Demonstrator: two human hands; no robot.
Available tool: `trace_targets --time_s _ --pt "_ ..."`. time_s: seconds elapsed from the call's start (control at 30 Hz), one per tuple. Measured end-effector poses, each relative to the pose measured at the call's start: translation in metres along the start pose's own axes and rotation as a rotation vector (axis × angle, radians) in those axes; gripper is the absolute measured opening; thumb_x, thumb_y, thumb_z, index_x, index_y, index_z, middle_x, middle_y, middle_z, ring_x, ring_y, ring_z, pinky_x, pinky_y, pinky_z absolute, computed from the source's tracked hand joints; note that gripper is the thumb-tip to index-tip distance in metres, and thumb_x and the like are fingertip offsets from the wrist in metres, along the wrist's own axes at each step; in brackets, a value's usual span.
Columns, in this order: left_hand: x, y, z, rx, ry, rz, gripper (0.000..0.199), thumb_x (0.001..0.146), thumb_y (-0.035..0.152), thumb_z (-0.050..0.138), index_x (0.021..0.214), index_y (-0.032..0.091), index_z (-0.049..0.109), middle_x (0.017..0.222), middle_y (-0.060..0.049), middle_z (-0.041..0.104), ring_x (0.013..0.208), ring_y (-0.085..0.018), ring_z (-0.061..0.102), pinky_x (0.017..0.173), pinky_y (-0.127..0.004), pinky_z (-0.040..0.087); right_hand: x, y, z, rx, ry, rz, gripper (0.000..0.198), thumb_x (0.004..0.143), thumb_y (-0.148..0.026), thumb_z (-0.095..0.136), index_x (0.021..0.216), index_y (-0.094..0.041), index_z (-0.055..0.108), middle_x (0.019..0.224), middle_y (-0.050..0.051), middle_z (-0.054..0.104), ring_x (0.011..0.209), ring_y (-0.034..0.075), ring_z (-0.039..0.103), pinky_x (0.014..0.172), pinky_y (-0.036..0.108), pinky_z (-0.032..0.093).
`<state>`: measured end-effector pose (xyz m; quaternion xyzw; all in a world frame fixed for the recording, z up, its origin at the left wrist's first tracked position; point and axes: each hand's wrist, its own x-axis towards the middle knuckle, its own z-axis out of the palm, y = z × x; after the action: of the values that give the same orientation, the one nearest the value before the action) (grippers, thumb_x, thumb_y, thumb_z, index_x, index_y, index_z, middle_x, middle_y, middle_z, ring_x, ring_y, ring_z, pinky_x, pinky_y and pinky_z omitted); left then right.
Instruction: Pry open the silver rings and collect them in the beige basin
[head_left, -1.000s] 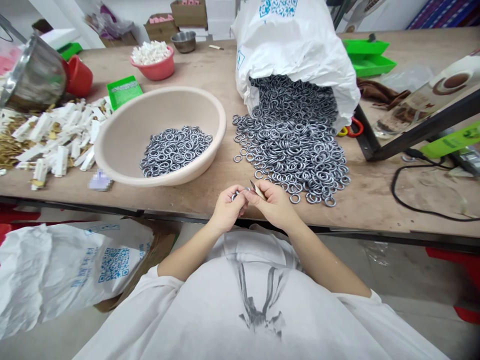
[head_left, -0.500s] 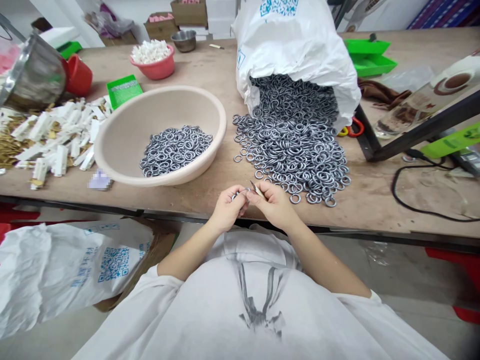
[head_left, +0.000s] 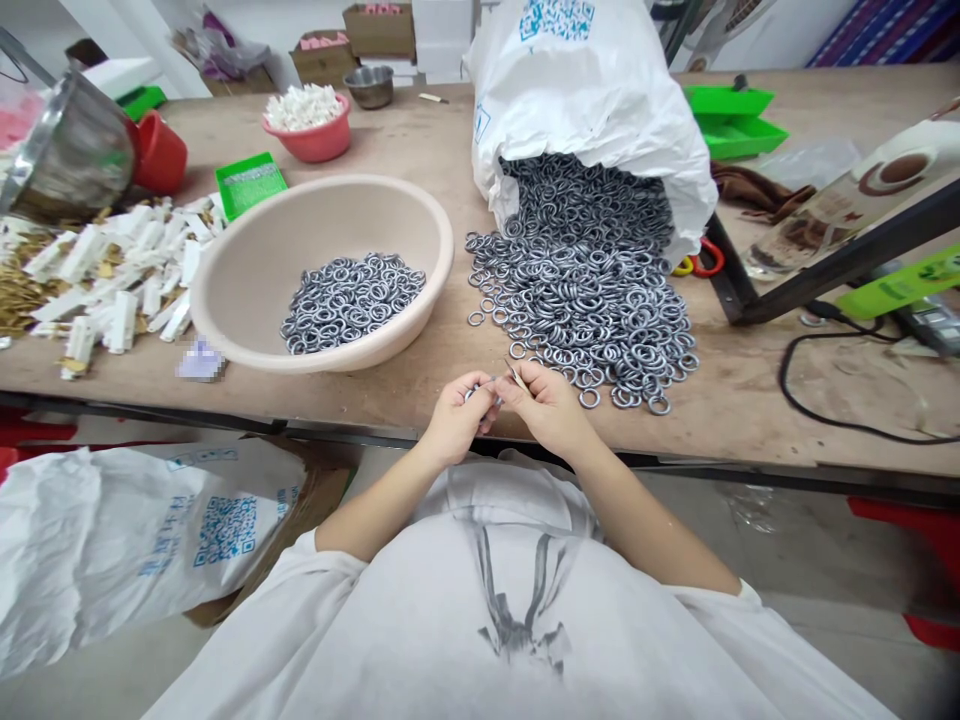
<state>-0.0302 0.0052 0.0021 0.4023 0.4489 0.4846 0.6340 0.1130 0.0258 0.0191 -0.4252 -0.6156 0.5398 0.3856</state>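
Note:
At the table's front edge my left hand (head_left: pixel 459 415) is closed on grey rings (head_left: pixel 471 394), partly hidden by the fingers. Right beside it, fingertips meeting, my right hand (head_left: pixel 546 405) is closed around a small pointed tool with a thin blade (head_left: pixel 517 378), perhaps a knife; its lower part is hidden in the palm. A large pile of grey rings (head_left: pixel 592 300) spills out of a white sack (head_left: pixel 592 90) just beyond my right hand. To the left stands a wide beige basin (head_left: pixel 322 215) with more grey rings (head_left: pixel 352 300) at its bottom.
White and tan pieces (head_left: pixel 120 270) lie heaped at the left by a tilted metal bowl (head_left: pixel 71 150) and a red cup (head_left: pixel 161 150). Behind the basin are a green tray (head_left: pixel 251 185) and a red bowl (head_left: pixel 319 145). A black metal frame (head_left: pixel 750 300) and cable stand right.
The blade in my right hand has tilted slightly. Both hands stay together in nearly the same spot; the view has shifted a little.

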Motion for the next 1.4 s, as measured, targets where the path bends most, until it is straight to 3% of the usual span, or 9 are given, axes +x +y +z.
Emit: trace_targets --time_s 0.73,0.87,1.03,1.2,1.4 --pt "0.002 0.002 0.002 -0.052 0.025 -0.028 0.031 0.077 0.044 0.065 0.07 0.019 0.048 0.051 0.008 0.048 0.038 -0.004 0.038 0.037 -0.017 0.026 0.002 0.0 -0.003 -0.007 -0.013 -0.058 0.056 0.081 -0.076 0.059 0.071 -0.021 0.055 0.063 -0.003 0.049 0.062 0.013 0.046 0.062 0.029 0.04" --pt "0.002 0.006 0.003 -0.056 0.042 -0.053 0.03 0.076 0.044 0.064 0.068 0.019 0.049 0.052 0.007 0.047 0.037 -0.004 0.038 0.036 -0.017 0.025 0.001 -0.002 -0.005 0.066 -0.025 -0.115 0.054 0.086 -0.074 0.054 0.075 -0.021 0.057 0.063 -0.002 0.051 0.062 0.013 0.049 0.063 0.029 0.041" --pt "0.001 0.009 0.004 -0.06 0.048 -0.059 0.03 0.075 0.044 0.064 0.069 0.018 0.051 0.052 0.007 0.047 0.037 -0.003 0.038 0.036 -0.017 0.024 -0.001 -0.006 -0.005 0.079 -0.025 -0.139 0.052 0.089 -0.071 0.053 0.075 -0.022 0.058 0.058 -0.004 0.044 0.054 0.012 0.042 0.057 0.028 0.039" --pt "0.0 0.006 0.004 -0.065 0.049 -0.067 0.03 0.075 0.044 0.065 0.069 0.019 0.048 0.051 0.008 0.047 0.037 -0.004 0.038 0.036 -0.017 0.024 -0.002 -0.001 -0.003 0.056 -0.022 -0.094 0.05 0.086 -0.071 0.058 0.074 -0.022 0.058 0.066 -0.001 0.058 0.062 0.014 0.053 0.063 0.03 0.044" --pt "0.0 0.003 0.005 -0.062 0.054 -0.067 0.03 0.073 0.043 0.066 0.07 0.02 0.045 0.05 0.009 0.044 0.038 -0.004 0.036 0.037 -0.016 0.025 -0.004 0.005 -0.002 0.027 -0.061 -0.014 0.034 0.085 -0.055 0.069 0.085 -0.022 0.064 0.07 -0.001 0.067 0.066 0.016 0.061 0.067 0.03 0.047"
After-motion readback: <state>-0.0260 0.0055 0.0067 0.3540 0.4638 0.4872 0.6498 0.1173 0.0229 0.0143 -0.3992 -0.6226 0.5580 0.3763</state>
